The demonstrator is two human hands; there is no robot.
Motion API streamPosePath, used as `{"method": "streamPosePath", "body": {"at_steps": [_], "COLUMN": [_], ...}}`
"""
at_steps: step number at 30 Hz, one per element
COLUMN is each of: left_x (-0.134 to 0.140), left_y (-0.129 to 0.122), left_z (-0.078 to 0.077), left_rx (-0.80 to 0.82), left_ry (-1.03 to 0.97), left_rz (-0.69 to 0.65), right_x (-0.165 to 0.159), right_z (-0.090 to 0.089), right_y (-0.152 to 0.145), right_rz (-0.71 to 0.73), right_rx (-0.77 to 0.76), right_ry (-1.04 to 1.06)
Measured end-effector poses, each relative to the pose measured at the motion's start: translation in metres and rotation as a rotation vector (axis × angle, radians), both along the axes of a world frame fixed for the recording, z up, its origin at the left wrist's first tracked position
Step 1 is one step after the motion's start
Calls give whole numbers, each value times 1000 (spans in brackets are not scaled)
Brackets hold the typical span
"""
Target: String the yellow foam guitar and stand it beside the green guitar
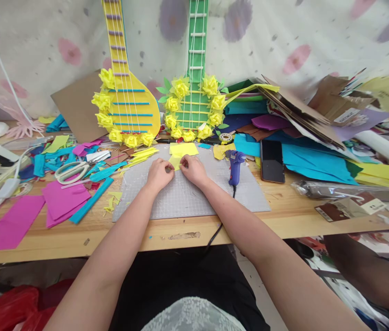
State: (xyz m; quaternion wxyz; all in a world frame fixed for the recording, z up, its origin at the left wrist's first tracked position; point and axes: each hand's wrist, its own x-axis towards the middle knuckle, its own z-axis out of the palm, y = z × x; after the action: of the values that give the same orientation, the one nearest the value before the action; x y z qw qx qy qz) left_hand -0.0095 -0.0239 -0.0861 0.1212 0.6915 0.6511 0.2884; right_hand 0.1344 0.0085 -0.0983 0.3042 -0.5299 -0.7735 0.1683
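Note:
A small piece of yellow paper [175, 161] is between my two hands over the grey cutting mat [177, 197]. My left hand [159, 175] is curled, its thumb and fingertips pinched at the paper's left edge. From the other side, my right hand [193, 170] grips the same piece with thumb and forefinger. Just beyond them lies a flat yellow paper rectangle [188, 149]. To the right, a blue glue gun [235, 166] rests on the mat with its black cord trailing toward the table's front edge.
Behind the mat stand a yellow paper instrument [135, 103] and a green one [194, 103], both trimmed with yellow paper flowers. White scissors [72, 172], magenta sheets [65, 200] and scraps lie leftward. A phone [272, 161], blue paper [318, 161] and stacked cardboard [294, 108] occupy the right.

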Motion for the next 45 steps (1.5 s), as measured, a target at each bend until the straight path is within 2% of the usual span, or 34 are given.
{"method": "streamPosePath", "body": {"at_steps": [15,32,40,45], "left_x": [2,12,-4,-16], "left_y": [1,4,7,9], "left_z": [-1,-2,-7,-10], "left_rx": [-7,-6,-21,68], "left_ry": [13,1,-57,-87], "left_rz": [-15,119,-5,-40], "right_x": [-2,-2,0,1], "right_z": [3,-1,-3,-3], "right_y": [-4,-5,-1,-3], "right_rz": [14,-18,-37,-34], "right_rx": [23,88,44,39], "right_ry": [-94,-215,-173,-145]}}
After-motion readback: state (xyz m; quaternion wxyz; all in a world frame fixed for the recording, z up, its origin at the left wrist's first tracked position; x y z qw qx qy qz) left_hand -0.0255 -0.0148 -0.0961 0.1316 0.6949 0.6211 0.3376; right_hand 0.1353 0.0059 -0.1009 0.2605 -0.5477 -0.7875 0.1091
